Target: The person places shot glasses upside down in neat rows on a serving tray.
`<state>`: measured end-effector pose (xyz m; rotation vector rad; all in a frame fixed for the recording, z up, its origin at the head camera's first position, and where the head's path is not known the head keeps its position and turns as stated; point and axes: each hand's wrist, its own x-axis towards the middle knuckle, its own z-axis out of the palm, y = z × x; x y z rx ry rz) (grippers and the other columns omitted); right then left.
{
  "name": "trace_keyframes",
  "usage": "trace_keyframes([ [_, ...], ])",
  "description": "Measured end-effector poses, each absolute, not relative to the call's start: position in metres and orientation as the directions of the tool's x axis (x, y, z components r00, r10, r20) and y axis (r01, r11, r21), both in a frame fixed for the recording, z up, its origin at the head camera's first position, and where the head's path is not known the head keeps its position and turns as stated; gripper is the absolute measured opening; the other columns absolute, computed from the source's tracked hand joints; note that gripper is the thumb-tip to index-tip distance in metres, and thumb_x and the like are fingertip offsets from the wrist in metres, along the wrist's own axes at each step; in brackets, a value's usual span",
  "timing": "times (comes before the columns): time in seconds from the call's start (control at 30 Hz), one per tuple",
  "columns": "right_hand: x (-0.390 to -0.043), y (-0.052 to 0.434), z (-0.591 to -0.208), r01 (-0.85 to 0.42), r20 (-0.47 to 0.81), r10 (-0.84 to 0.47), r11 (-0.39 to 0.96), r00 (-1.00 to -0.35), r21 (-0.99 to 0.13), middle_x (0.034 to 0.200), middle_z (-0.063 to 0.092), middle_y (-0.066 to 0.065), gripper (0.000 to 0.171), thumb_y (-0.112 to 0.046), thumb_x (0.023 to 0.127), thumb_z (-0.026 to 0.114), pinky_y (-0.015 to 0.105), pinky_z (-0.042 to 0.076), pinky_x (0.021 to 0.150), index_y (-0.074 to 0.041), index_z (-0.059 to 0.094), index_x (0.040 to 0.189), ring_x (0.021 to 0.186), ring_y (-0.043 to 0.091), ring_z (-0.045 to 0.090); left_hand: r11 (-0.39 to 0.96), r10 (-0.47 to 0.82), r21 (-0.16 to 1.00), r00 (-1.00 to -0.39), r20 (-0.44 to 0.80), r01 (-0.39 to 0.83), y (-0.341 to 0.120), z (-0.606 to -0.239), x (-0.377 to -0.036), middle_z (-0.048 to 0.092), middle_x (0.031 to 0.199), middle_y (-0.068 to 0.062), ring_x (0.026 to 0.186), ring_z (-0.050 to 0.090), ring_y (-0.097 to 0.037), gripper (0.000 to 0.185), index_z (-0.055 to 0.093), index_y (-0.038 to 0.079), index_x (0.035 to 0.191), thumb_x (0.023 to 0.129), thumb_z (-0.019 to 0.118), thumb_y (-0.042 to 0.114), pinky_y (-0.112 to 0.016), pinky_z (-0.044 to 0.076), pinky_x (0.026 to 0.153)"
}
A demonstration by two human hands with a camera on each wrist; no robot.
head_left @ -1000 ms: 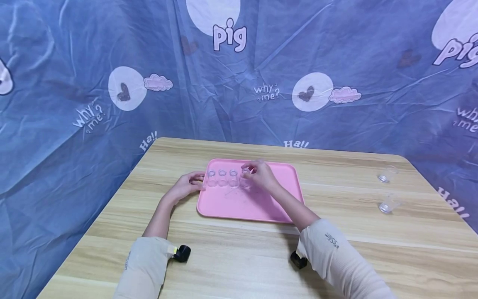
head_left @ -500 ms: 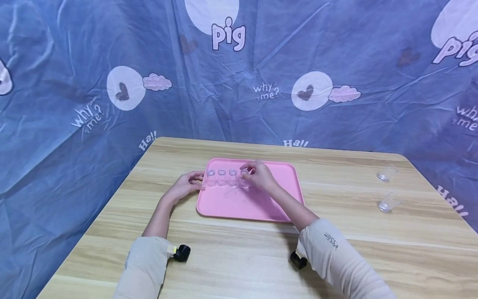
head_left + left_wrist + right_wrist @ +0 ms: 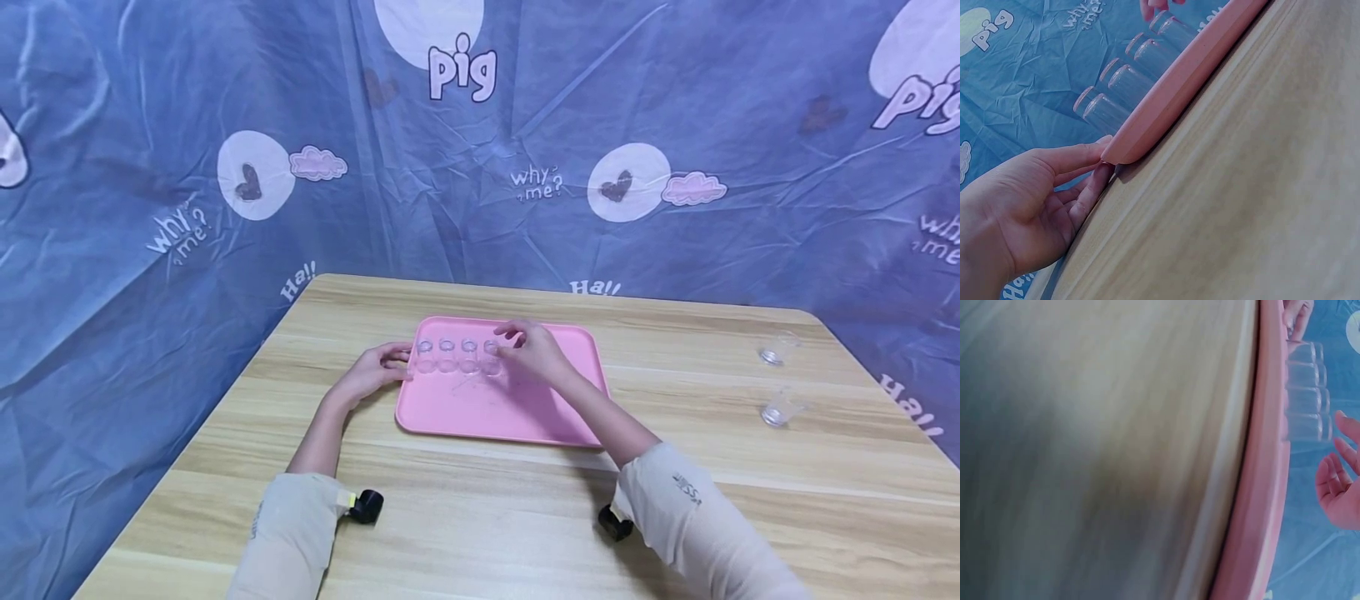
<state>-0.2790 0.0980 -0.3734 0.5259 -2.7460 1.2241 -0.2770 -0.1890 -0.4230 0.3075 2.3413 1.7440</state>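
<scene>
A row of several small clear cups stands upright on the left part of the pink tray [image 3: 525, 412]. My left hand [image 3: 367, 373] is at the tray's left edge; in the left wrist view its thumb and fingers [image 3: 1088, 187] pinch the rim. Beside the rightmost cup [image 3: 491, 365] is my right hand [image 3: 536, 354], its thumb and forefinger spread apart. Seen from the right wrist, the right hand [image 3: 1344, 481] holds nothing and sits just off that cup's mouth, with the other fingers loosely bent.
Two more clear cups, one nearer [image 3: 776, 415] and one farther [image 3: 772, 354], stand on the wooden table [image 3: 465, 517] at the right. A blue printed cloth [image 3: 465, 225] hangs behind the table.
My right hand has let go of the rightmost cup and drawn slightly to the right, fingers spreading. That cup stays in the row. The left hand has not visibly moved.
</scene>
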Motion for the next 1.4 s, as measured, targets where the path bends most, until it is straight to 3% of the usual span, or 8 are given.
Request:
trace_keyframes([
  [0.37,-0.266,0.158,-0.347,-0.328,0.273,-0.184,0.602,-0.944,-0.728,0.1,0.057,0.016,0.035,-0.01,0.079,0.071,0.032,0.048,0.066,0.0,0.062,0.111,0.083,0.025,0.056,0.273,0.301,0.961,-0.953,-0.038,0.048,-0.186,-0.415,-0.273,0.05,0.116,-0.026,0.099,0.053,-0.03,0.054,0.04,-0.009,0.132,0.083,0.061,-0.003,-0.028,0.05,0.079],
  [0.67,-0.251,0.217,-0.335,-0.317,0.345,-0.098,0.679,-0.933,-0.662,0.098,0.057,0.017,0.031,-0.012,0.082,0.069,0.026,0.045,0.06,0.001,0.063,0.11,0.081,0.025,0.055,0.283,0.29,0.957,-0.957,-0.024,0.062,-0.188,-0.422,-0.276,0.051,0.116,-0.024,0.098,0.054,-0.029,0.054,0.042,-0.008,0.132,0.082,0.062,-0.002,-0.026,0.05,0.077],
  [0.87,-0.234,0.25,-0.326,-0.267,0.35,-0.023,0.694,-0.936,-0.669,0.101,0.057,0.016,0.038,-0.027,0.085,0.066,0.018,0.043,0.058,0.0,0.062,0.112,0.083,0.02,0.052,0.287,0.282,0.957,-0.959,-0.035,0.049,-0.188,-0.423,-0.276,0.051,0.116,-0.023,0.098,0.054,-0.028,0.055,0.042,-0.006,0.133,0.082,0.063,-0.002,-0.027,0.05,0.078],
  [1.03,-0.22,0.276,-0.324,-0.247,0.361,0.032,0.675,-0.932,-0.696,0.103,0.055,0.013,0.039,-0.028,0.086,0.065,0.015,0.041,0.059,0.0,0.06,0.113,0.083,0.011,0.049,0.294,0.28,0.955,-0.959,-0.05,0.037,-0.188,-0.422,-0.275,0.05,0.118,-0.023,0.1,0.053,-0.029,0.055,0.042,-0.005,0.133,0.083,0.063,0.0,-0.028,0.049,0.079],
  [1.4,-0.193,0.328,-0.334,-0.163,0.332,0.156,0.634,-0.93,-0.756,0.092,0.053,-0.015,0.018,-0.027,0.085,0.066,0.014,0.041,0.056,-0.028,0.063,0.103,0.081,0.003,0.047,0.316,0.292,0.948,-0.954,-0.065,0.032,-0.181,-0.398,-0.259,0.049,0.118,-0.028,0.102,0.051,-0.034,0.052,0.039,-0.011,0.132,0.084,0.059,-0.005,-0.031,0.049,0.081],
])
